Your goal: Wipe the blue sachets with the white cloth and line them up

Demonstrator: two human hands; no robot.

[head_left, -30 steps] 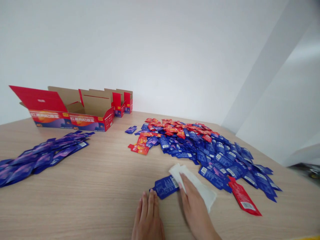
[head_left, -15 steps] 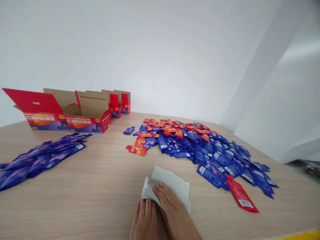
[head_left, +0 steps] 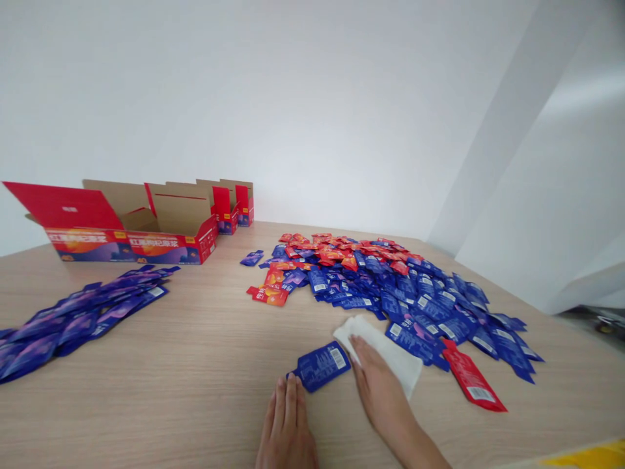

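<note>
Okay, so the blue pouch is laid flat on the near side of the pouch pile, apart from it, narrow neck turned away. Probably light and a bit squishy, with slick film that'd likely skid if pushed. Best pinned at the neck or pinched by the flat edges, as the seams could be strained by a hard squeeze. Left hand: fingers stretched together, tips rested on the neck, nothing wrapped. Right hand is laid palm-down on the white cloth, nearer the pile, forearm angled in from the near side; whether it's pinched or just pressed can't be told. Cloth looks soft, easily bunched.
</note>
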